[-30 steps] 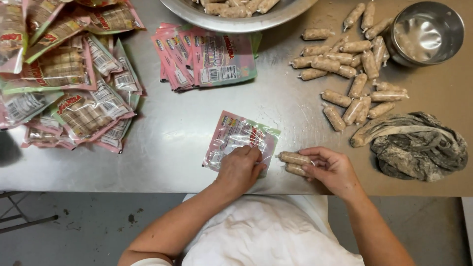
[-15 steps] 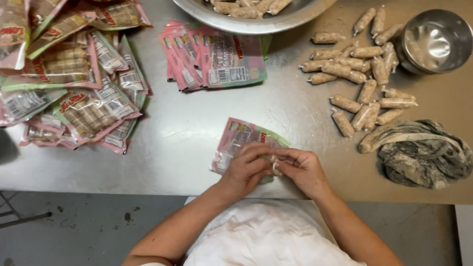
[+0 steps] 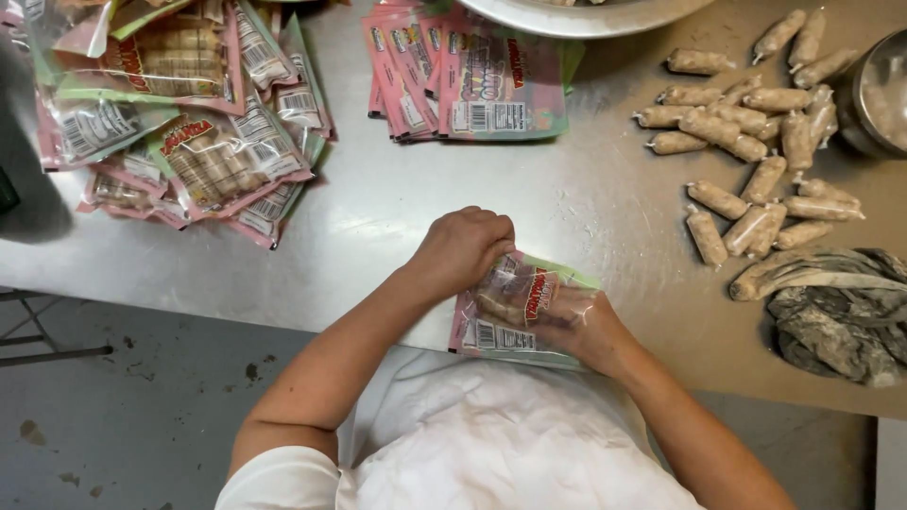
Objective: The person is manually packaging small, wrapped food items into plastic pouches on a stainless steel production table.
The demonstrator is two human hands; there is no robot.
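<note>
Both my hands close on one clear printed pouch (image 3: 518, 307) at the table's near edge, left hand (image 3: 463, 247) pinching its top, right hand (image 3: 588, 331) gripping inside it, and it looks light, floppy and slick, best held by its edges.

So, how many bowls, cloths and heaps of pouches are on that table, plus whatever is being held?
Bowls: 2, big bowl and small bowl
Cloth: 1
Pouch heaps: 2, left heap and middle heap
Held pouch: 1
Total: 6
</note>
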